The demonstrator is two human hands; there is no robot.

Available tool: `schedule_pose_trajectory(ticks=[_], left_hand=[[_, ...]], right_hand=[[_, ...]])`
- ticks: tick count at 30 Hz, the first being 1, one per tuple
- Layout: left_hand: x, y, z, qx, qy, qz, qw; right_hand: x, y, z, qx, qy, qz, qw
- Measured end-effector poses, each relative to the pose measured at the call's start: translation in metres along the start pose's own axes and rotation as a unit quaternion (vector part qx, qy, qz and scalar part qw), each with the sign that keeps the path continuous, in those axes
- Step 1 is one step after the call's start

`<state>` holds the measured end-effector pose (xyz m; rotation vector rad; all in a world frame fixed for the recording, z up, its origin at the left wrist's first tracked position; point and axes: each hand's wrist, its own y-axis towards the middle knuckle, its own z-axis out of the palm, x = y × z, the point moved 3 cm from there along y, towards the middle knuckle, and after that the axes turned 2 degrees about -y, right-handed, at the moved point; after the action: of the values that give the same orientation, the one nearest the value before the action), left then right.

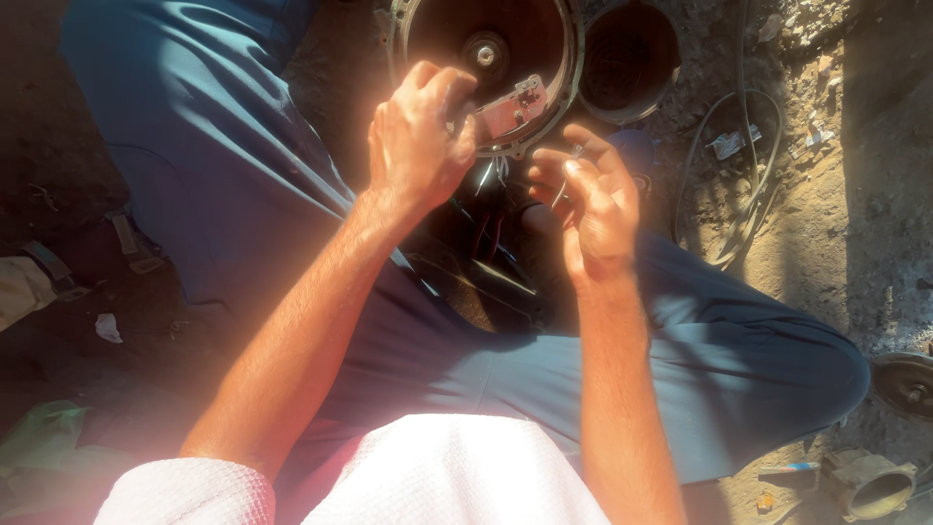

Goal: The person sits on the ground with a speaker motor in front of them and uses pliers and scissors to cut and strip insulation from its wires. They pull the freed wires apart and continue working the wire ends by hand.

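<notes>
A round metal appliance base [544, 29] with a central hub lies tilted between my knees, its underside facing me. My left hand [420, 136] grips a small flat metal bracket plate [513, 107] fixed at the base's lower rim. My right hand [588, 190] pinches a thin wire end or small terminal [575, 153] between thumb and fingertips, just right of the plate. Thin coloured wires [491, 209] hang below the base between both hands.
I sit cross-legged in blue trousers [224, 146] on dirt ground. A round dark pot [630, 53] stands at the upper right beside a looped grey cable [753, 185]. Metal parts [870, 481] lie at the lower right; cloth and scraps at the left.
</notes>
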<state>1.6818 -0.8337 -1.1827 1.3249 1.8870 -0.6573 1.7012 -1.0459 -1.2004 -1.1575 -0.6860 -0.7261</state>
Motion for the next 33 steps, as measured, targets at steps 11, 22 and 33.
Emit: schedule_pose_trajectory(ticks=[11,22,33], left_hand=[[-0.06,-0.038,0.025,0.188,-0.26,0.036,0.947],[-0.048,-0.037,0.032,0.2,-0.278,-0.044,0.939],[-0.045,-0.038,0.036,0.203,-0.295,-0.046,0.933]], right_hand=[[0.024,-0.039,-0.016,-0.021,0.043,-0.063,0.997],[0.015,-0.03,-0.027,-0.015,-0.006,-0.063,0.998],[0.005,-0.026,-0.033,-0.011,0.007,-0.041,0.999]])
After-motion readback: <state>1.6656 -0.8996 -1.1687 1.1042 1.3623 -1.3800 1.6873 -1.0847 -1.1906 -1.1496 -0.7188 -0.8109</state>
